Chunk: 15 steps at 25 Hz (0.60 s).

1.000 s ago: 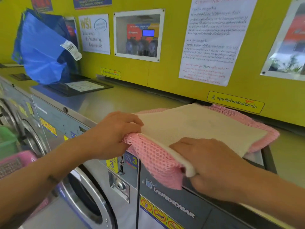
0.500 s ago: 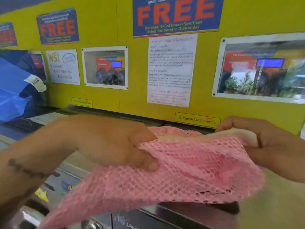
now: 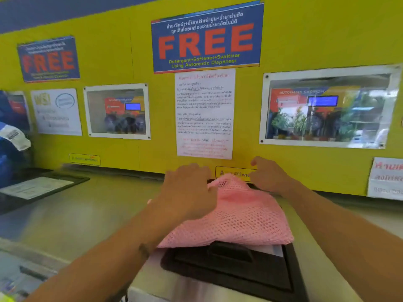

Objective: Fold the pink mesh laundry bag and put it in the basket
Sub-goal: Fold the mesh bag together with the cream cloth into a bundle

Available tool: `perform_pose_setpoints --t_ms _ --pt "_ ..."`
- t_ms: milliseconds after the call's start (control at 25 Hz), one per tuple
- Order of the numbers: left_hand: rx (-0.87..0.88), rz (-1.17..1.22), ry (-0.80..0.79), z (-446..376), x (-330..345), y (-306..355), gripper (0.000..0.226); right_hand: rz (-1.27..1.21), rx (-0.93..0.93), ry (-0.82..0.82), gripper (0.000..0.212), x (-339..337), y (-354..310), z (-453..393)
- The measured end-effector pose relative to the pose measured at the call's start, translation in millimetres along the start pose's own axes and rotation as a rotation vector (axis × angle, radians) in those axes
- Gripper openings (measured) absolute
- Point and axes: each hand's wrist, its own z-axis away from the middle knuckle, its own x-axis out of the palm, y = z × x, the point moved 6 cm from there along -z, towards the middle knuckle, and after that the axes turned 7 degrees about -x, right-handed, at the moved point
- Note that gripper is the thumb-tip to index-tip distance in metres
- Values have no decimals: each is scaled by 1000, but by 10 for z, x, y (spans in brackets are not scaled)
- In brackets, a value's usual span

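Pink mesh laundry bag (image 3: 235, 216), soft open-weave netting, rumpled into rough triangle atop smooth steel washer top (image 3: 87, 214), front edge draped over black plastic lid (image 3: 235, 267). Left hand (image 3: 187, 192) flat on bag's left side, fingers spread, pressing, not gripping. Right hand (image 3: 267, 177) at bag's far-right corner by yellow wall (image 3: 305, 35), fingers loosely curled; hold on mesh: can't tell.
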Motion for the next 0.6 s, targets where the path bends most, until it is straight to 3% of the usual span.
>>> perform_pose_setpoints --t_ms 80,120,200,240,320,400,520,600 --pt "-145 -48 -334 158 576 -116 71 113 -148 71 40 110 -170 59" --pt "-185 -43 -433 196 783 -198 78 149 -243 -1 39 229 -268 120" --pt "-177 -16 -515 176 1013 -342 83 290 -310 -351 44 512 -329 288" --pt "-150 -17 -528 157 1075 -410 85 327 -258 -523 50 602 -268 379" --pt "-77 -26 -551 144 1118 -505 86 325 -146 -643 56 589 -150 453" --pt "-2 -4 -564 134 1093 -578 82 367 -145 -614 50 456 -162 426" --pt "95 163 -589 121 923 -703 71 397 -211 -429 39 269 -249 285" --pt "104 292 -617 122 787 -845 64 312 -191 -343 44 272 -199 187"
